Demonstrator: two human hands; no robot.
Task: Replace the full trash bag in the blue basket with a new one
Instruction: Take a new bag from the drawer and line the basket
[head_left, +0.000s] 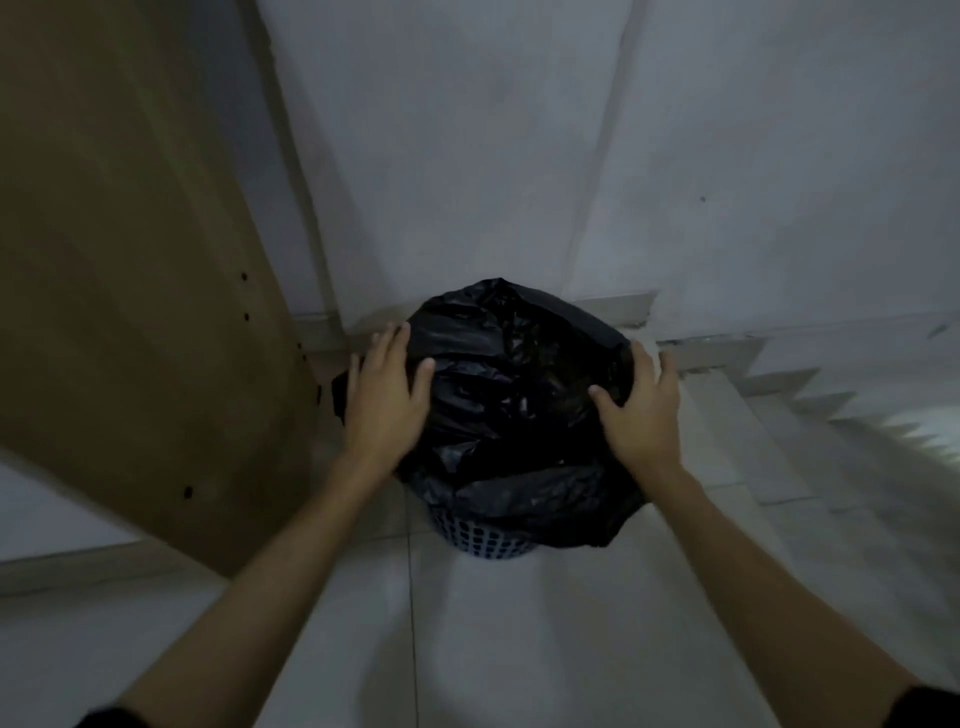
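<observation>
Dim floor (545, 649); black bag (514, 395) hides blue basket (485, 540); left grip (387, 400), right grip (641, 410) open, flat on it.

Thin black plastic trash bag (514, 405), crinkled and faintly glossy, under the spread fingers of the left hand (384, 400) and right hand (641, 410). Just below the hands, the blue basket (488, 538) shows perforated plastic. Left of the left hand, a matt brown wooden panel (130, 260).
</observation>
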